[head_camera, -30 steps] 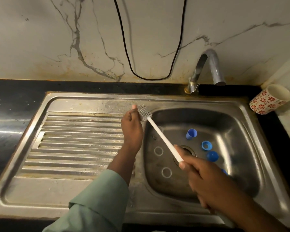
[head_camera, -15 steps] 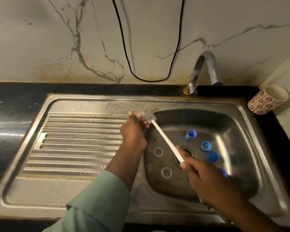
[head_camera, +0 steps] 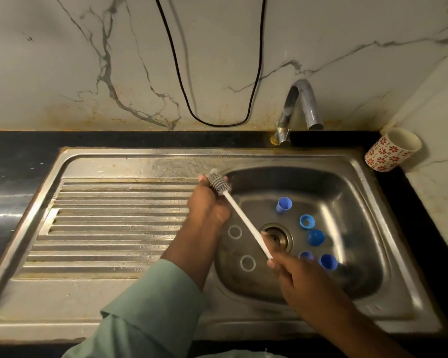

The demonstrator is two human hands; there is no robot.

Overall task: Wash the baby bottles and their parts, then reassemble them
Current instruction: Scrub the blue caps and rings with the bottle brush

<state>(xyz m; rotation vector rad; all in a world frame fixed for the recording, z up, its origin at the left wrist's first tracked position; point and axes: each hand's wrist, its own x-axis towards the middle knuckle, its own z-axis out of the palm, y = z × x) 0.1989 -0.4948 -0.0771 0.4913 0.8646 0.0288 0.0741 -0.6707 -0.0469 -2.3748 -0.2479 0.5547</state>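
The right hand (head_camera: 292, 273) grips the handle of the brush (head_camera: 239, 215), while the left hand (head_camera: 207, 205) curls round its bristle head over the edge of the sink (head_camera: 367, 192). Blue bottle parts (head_camera: 307, 221) lie loose in the basin near the drain (head_camera: 277, 236); running water could likely float small rings into it.
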